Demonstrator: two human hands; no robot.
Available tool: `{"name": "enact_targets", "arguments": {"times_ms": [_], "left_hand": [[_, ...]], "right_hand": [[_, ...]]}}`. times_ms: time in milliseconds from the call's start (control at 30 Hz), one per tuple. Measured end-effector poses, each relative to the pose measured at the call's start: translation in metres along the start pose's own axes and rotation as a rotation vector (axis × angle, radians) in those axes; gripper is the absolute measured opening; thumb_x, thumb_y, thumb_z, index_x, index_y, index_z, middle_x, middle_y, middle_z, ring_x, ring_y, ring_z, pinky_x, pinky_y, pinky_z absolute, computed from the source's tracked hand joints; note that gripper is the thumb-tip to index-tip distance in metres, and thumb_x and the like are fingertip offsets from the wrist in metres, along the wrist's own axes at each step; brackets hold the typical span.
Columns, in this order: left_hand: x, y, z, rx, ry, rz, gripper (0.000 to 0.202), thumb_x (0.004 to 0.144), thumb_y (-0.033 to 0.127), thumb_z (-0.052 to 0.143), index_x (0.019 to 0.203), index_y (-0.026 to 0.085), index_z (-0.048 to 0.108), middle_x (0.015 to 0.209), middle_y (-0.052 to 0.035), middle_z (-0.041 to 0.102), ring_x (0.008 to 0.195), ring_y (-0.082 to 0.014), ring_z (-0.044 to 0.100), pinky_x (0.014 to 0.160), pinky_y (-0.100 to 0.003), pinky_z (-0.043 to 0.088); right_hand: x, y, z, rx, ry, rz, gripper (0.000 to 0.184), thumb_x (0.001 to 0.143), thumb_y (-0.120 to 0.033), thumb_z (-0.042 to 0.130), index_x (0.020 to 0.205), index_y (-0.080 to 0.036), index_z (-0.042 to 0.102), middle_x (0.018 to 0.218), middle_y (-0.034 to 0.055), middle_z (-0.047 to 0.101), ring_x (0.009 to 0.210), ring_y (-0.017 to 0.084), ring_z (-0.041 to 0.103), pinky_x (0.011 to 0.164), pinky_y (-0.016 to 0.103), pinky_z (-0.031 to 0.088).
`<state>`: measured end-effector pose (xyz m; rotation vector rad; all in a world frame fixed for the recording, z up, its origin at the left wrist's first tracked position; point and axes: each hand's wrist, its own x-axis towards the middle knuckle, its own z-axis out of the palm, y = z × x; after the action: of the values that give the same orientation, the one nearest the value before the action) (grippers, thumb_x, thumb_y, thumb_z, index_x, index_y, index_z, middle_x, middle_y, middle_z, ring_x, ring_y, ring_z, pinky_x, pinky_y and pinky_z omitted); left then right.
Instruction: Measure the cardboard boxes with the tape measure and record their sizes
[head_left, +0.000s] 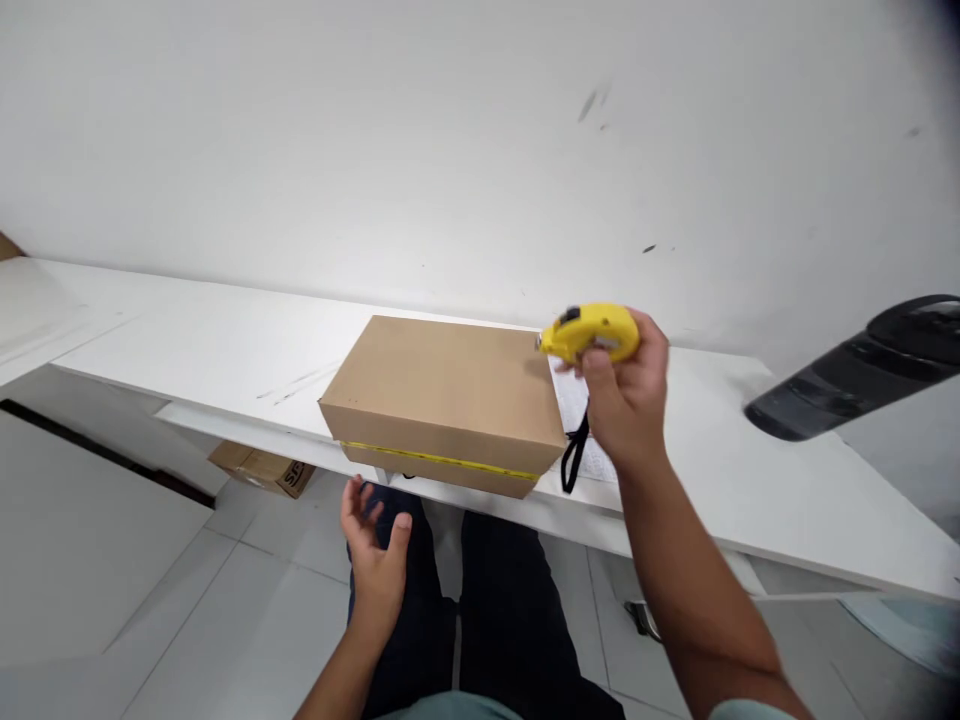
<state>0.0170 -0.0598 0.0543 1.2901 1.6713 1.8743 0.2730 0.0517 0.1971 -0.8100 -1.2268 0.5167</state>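
Observation:
My right hand (pixel 626 385) grips a yellow tape measure (pixel 598 333) above the right end of a brown cardboard box (pixel 442 380). No blade shows drawn out of the tape measure's mouth. A black wrist strap (pixel 575 455) hangs below that hand. The box sits on a white desk (pixel 210 320) at its front edge, with a yellow strip (pixel 442 458) running along its front face. My left hand (pixel 375 550) is held in front of the desk, below the box's left corner, with fingers apart and nothing in it.
Printed paper (pixel 592 455) lies partly hidden behind the box and my right hand. A black bottle (pixel 855 370) stands on the desk at right. Under the desk, another cardboard box (pixel 262 468) is at the left. A white wall (pixel 375 150) rises behind the desk.

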Motion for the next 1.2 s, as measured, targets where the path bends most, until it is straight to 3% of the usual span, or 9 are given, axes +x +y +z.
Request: {"name": "enact_targets", "arguments": {"times_ms": [67, 133, 267, 433, 567, 733, 900, 1067, 1200], "left_hand": [[-0.001, -0.001, 0.005, -0.173, -0.073, -0.376, 0.084, 0.083, 0.071, 0.068, 0.151, 0.032, 0.038, 0.158, -0.0157, 0.044, 0.139, -0.0325, 0.054, 0.109, -0.048, 0.051], [-0.002, 0.001, 0.01, -0.326, -0.224, -0.594, 0.086, 0.081, 0.078, 0.064, 0.149, 0.029, 0.045, 0.149, -0.0172, 0.055, 0.125, -0.032, 0.065, 0.102, -0.046, 0.056], [-0.007, 0.009, 0.018, -0.43, -0.366, -0.568, 0.089, 0.079, 0.08, 0.064, 0.152, 0.031, 0.046, 0.159, -0.0148, 0.047, 0.136, -0.0342, 0.057, 0.106, -0.045, 0.053], [0.014, 0.046, 0.004, -0.444, -0.225, -0.313, 0.111, 0.078, 0.084, 0.061, 0.164, 0.037, 0.012, 0.17, -0.008, 0.029, 0.156, -0.0314, 0.032, 0.115, -0.042, 0.048], [0.086, 0.113, -0.022, -0.426, -0.211, -0.226, 0.1, 0.075, 0.079, 0.067, 0.159, 0.038, 0.031, 0.155, -0.0063, 0.052, 0.134, -0.0354, 0.06, 0.1, -0.046, 0.061], [0.195, 0.179, -0.008, -0.242, -0.727, -0.309, 0.066, 0.079, 0.051, 0.075, 0.14, 0.028, 0.06, 0.127, -0.0074, 0.072, 0.099, -0.0304, 0.075, 0.076, -0.037, 0.064], [0.237, 0.179, 0.036, -0.13, -1.016, -0.516, 0.062, 0.078, 0.053, 0.075, 0.133, 0.024, 0.065, 0.115, -0.0095, 0.076, 0.087, -0.0265, 0.075, 0.063, -0.031, 0.059], [0.226, 0.163, 0.049, -0.033, -0.953, -0.445, 0.066, 0.08, 0.057, 0.069, 0.133, 0.019, 0.063, 0.12, -0.0151, 0.073, 0.095, -0.0308, 0.074, 0.075, -0.038, 0.061], [0.195, 0.172, 0.041, 0.317, -0.591, 0.113, 0.061, 0.089, 0.056, 0.062, 0.142, 0.026, 0.055, 0.155, -0.0147, 0.051, 0.139, -0.0371, 0.053, 0.109, -0.054, 0.049]], "right_hand": [[0.051, 0.023, 0.018, 0.013, -0.096, -0.006, 0.055, 0.085, -0.058, 0.073, 0.128, -0.03, 0.054, 0.123, 0.0076, 0.065, 0.102, 0.024, 0.07, 0.09, 0.044, 0.061], [0.085, 0.048, 0.036, 0.038, -0.132, 0.062, 0.061, 0.078, -0.063, 0.077, 0.121, -0.027, 0.054, 0.125, 0.0079, 0.066, 0.116, 0.024, 0.067, 0.099, 0.043, 0.057], [0.099, 0.078, 0.052, 0.12, -0.221, 0.343, 0.07, 0.067, -0.066, 0.083, 0.114, -0.023, 0.055, 0.124, 0.0108, 0.069, 0.102, 0.023, 0.071, 0.087, 0.04, 0.06], [0.055, 0.056, 0.034, 0.076, -0.172, 0.355, 0.061, 0.077, -0.058, 0.08, 0.121, -0.023, 0.055, 0.123, 0.0082, 0.068, 0.091, 0.018, 0.072, 0.075, 0.032, 0.061], [-0.008, 0.025, 0.025, 0.049, -0.146, 0.294, 0.051, 0.086, -0.052, 0.075, 0.122, -0.026, 0.05, 0.109, 0.0028, 0.068, 0.072, 0.015, 0.071, 0.06, 0.03, 0.06], [-0.081, 0.012, 0.037, 0.165, -0.087, 0.42, 0.049, 0.092, -0.051, 0.069, 0.126, -0.026, 0.045, 0.088, -0.0013, 0.069, 0.065, 0.017, 0.071, 0.061, 0.034, 0.062], [-0.107, 0.014, 0.05, 0.233, 0.068, 0.497, 0.051, 0.094, -0.053, 0.066, 0.129, -0.024, 0.042, 0.083, -0.0008, 0.072, 0.072, 0.021, 0.075, 0.068, 0.039, 0.063], [-0.093, 0.007, 0.035, 0.285, 0.158, 0.376, 0.052, 0.092, -0.053, 0.069, 0.127, -0.024, 0.044, 0.085, 0.0015, 0.073, 0.061, 0.021, 0.073, 0.061, 0.038, 0.063], [-0.064, -0.014, 0.008, 0.28, 0.213, 0.198, 0.046, 0.092, -0.053, 0.069, 0.124, -0.026, 0.05, 0.096, 0.0027, 0.073, 0.054, 0.017, 0.07, 0.058, 0.039, 0.063]]}}
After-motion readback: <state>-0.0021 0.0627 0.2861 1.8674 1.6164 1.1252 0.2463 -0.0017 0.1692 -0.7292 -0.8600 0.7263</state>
